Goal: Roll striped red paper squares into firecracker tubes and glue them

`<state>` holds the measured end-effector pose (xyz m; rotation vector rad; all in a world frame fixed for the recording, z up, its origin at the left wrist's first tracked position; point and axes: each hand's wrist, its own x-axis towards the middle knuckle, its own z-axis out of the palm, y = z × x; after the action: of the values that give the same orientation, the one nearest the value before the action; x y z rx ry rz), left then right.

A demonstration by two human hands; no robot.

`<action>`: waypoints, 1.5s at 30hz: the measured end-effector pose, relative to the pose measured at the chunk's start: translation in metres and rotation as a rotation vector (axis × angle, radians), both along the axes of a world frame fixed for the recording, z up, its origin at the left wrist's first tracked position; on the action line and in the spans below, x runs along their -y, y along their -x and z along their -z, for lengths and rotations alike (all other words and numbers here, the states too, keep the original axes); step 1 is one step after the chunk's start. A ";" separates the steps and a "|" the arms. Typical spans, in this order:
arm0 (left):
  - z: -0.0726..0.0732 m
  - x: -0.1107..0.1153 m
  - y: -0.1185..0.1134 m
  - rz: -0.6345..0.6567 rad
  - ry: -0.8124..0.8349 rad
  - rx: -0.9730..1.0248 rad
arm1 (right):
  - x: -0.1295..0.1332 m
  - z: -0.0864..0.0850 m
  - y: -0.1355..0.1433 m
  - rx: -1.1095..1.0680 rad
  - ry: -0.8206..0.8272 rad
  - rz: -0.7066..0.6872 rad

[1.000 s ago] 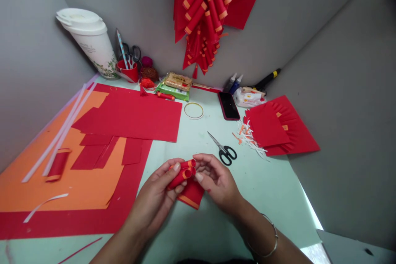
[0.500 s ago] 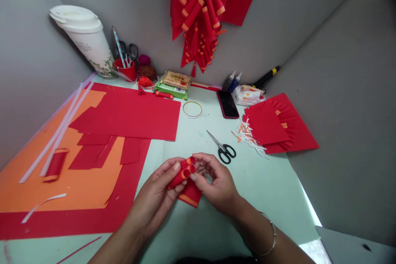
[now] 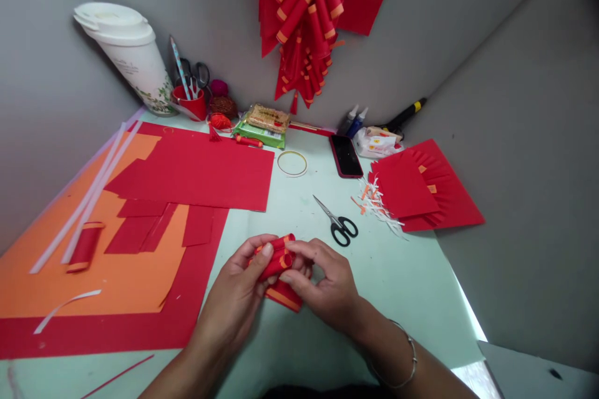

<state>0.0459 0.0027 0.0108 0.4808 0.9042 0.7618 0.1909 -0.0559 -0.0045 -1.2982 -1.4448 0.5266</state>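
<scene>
My left hand (image 3: 238, 280) is closed around a small bundle of red paper tubes (image 3: 274, 267) with orange bands at their ends, the thumb pressed on top. The open ends face right. There my right hand (image 3: 330, 283) has its thumb and forefinger at the tube ends, touching them; its other fingers are curled behind and partly hidden. Under the hands lies a red paper piece (image 3: 284, 297) with an orange strip along its edge. Black-handled scissors (image 3: 339, 225) rest on the table just beyond my right hand.
Red sheets (image 3: 215, 174) and an orange sheet (image 3: 145, 287) cover the left side, with another banded tube (image 3: 86, 247) on them. A phone (image 3: 345, 156), a tape ring (image 3: 292, 163) and paper shreds (image 3: 374, 202) lie farther back. A tall white cup (image 3: 126, 53) leans at back left.
The tube bundle has tipped slightly in my left hand. My right thumb and forefinger have shifted a little left and closer together over the tube ends.
</scene>
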 end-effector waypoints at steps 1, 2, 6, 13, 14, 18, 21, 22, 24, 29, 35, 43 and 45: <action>0.001 0.000 0.000 0.001 -0.004 -0.009 | 0.000 -0.001 0.000 0.026 -0.010 0.003; 0.001 0.001 -0.001 -0.001 -0.009 -0.019 | 0.000 -0.001 0.000 0.051 -0.020 0.006; 0.002 0.001 -0.001 -0.015 -0.017 -0.039 | 0.001 -0.003 0.000 0.089 -0.042 0.025; -0.002 -0.003 0.000 -0.059 0.034 -0.043 | 0.001 -0.003 0.004 -0.056 0.160 0.067; -0.002 -0.003 0.000 -0.059 0.044 -0.039 | 0.001 -0.003 0.004 -0.097 0.209 0.074; -0.004 -0.002 0.000 -0.058 0.078 -0.041 | -0.001 -0.004 0.004 -0.217 0.342 0.089; -0.006 -0.002 0.001 -0.038 0.083 -0.046 | -0.001 -0.004 0.004 -0.251 0.357 0.069; -0.006 -0.002 0.001 -0.028 0.083 -0.044 | -0.001 -0.004 0.004 -0.253 0.354 0.061; -0.007 -0.002 0.001 -0.018 0.083 -0.045 | 0.000 -0.004 0.003 -0.242 0.343 0.052; -0.008 -0.003 0.000 -0.014 0.103 -0.031 | 0.001 -0.004 0.001 -0.197 0.268 0.057; -0.009 -0.002 -0.001 -0.012 0.122 -0.011 | 0.001 0.000 -0.001 -0.178 0.195 0.110; -0.010 0.000 -0.001 0.006 0.137 0.024 | 0.000 0.003 0.001 -0.175 0.204 0.118; -0.009 0.001 -0.001 0.016 0.143 0.043 | 0.000 0.001 0.001 -0.171 0.201 0.083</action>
<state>0.0472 0.0021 0.0195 0.3438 0.9072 0.6853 0.1901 -0.0559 -0.0059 -1.4274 -1.2149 0.7241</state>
